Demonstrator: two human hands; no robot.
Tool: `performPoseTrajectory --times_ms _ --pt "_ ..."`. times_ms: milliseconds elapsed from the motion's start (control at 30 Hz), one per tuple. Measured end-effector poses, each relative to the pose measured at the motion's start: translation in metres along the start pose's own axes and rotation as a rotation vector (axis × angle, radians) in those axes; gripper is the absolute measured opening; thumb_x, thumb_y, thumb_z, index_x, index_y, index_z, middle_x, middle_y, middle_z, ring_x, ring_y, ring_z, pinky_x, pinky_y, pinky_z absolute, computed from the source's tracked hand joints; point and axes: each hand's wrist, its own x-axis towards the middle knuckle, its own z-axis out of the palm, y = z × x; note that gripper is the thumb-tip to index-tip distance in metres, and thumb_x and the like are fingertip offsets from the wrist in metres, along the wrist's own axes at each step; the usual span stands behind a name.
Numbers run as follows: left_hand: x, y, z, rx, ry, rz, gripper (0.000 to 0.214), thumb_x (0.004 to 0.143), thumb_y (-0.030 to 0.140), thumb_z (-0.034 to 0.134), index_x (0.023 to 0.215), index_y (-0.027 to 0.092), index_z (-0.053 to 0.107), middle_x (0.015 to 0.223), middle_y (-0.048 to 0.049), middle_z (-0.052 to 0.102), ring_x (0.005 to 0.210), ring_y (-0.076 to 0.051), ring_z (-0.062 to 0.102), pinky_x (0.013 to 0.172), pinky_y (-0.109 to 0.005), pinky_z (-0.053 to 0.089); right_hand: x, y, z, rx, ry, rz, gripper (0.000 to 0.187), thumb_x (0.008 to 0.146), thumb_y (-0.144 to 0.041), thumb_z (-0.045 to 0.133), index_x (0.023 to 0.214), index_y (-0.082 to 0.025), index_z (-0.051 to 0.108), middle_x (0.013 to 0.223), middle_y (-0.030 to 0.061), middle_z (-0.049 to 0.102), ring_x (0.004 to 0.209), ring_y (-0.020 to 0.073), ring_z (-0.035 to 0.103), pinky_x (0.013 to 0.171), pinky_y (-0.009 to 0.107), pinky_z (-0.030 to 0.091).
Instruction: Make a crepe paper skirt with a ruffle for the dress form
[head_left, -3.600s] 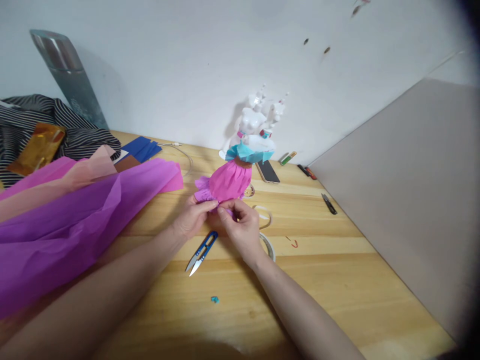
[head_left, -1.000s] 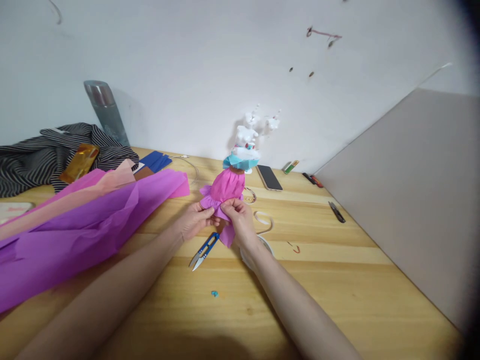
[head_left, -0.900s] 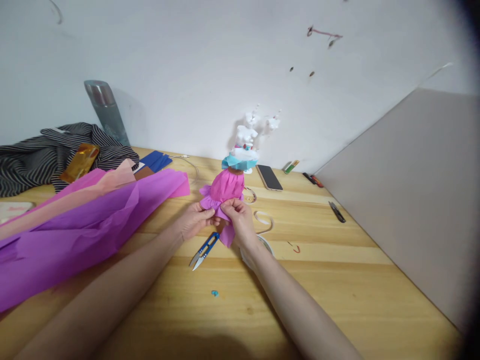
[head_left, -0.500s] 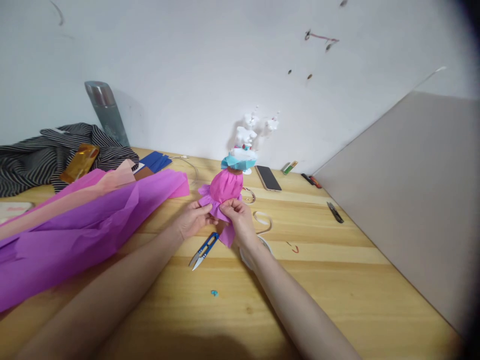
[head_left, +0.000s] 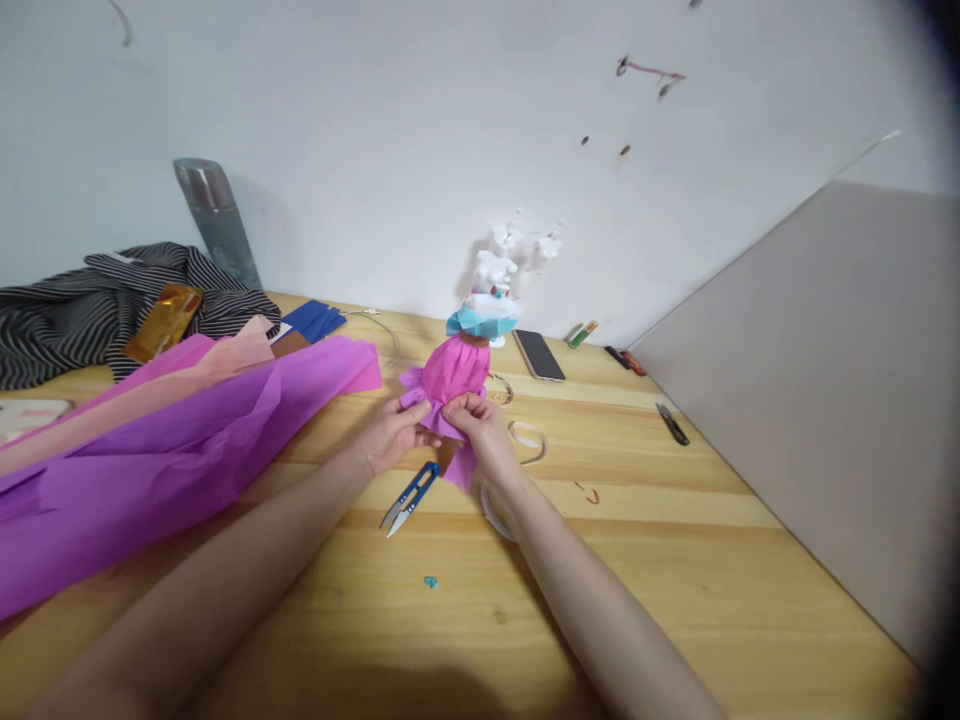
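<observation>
Between my hands stands a paper-dressed figure [head_left: 457,367] with a pink gathered skirt, a turquoise frill [head_left: 482,316] and white ornaments on top. A purple paper ruffle [head_left: 444,424] runs round the skirt's lower edge. My left hand [head_left: 400,432] is closed on the ruffle's left side, thumb on top. With thumb and finger, my right hand [head_left: 480,428] pinches the ruffle at the front right. A loose purple end hangs below it. Blue thread snips [head_left: 411,498] lie on the table just in front of my left hand, blades towards me.
Purple crepe paper [head_left: 247,430] and a striped cloth [head_left: 142,300] cover the left side; a bottle [head_left: 217,220] stands behind. A tape roll [head_left: 495,515] lies under my right wrist. Further right are a phone [head_left: 538,355] and a dark cutter [head_left: 672,424]. A wall closes the back.
Both hands keep their hold on the ruffle, with only slight finger movement at the right. The whole view has shifted a little.
</observation>
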Motion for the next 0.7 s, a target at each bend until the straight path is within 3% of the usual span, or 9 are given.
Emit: performPoseTrajectory --times_ms 233,400,533,700 --pt "0.003 -0.003 0.002 0.006 0.078 0.091 0.018 0.066 0.019 0.078 0.081 0.014 0.068 0.075 -0.0016 0.069 0.065 -0.012 0.06 0.059 -0.023 0.046 -0.003 -0.003 -0.006 -0.286 0.043 -0.182 0.013 0.068 -0.029 0.069 0.066 -0.018 0.063 0.058 -0.0012 0.057 0.054 0.0115 0.047 0.055 0.024 0.035" --pt "0.003 0.0 0.005 -0.009 0.085 0.107 0.021 0.064 0.017 0.077 0.083 0.014 0.068 0.08 -0.0027 0.071 0.073 -0.014 0.063 0.07 -0.027 0.048 -0.011 -0.012 -0.008 -0.739 0.033 -0.326 0.013 0.078 -0.03 0.059 0.077 -0.018 0.065 0.06 0.0007 0.059 0.055 0.0134 0.05 0.056 0.026 0.035" --pt "0.004 0.001 0.007 -0.025 0.105 0.125 0.016 0.064 0.014 0.076 0.077 0.015 0.066 0.086 -0.003 0.072 0.081 -0.015 0.064 0.074 -0.027 0.048 -0.014 -0.024 -0.013 -0.895 -0.041 -0.238 0.011 0.074 -0.029 0.062 0.071 -0.019 0.064 0.059 0.0009 0.06 0.052 0.0129 0.05 0.05 0.024 0.031" --pt "0.004 0.002 0.009 -0.04 0.13 0.148 0.014 0.064 0.012 0.073 0.074 0.016 0.063 0.085 -0.0017 0.071 0.087 -0.016 0.065 0.08 -0.028 0.047 -0.018 -0.039 -0.027 -0.767 -0.239 -0.089 0.003 0.067 -0.019 0.063 0.066 -0.017 0.065 0.053 -0.0018 0.056 0.048 0.0102 0.046 0.044 0.021 0.025"
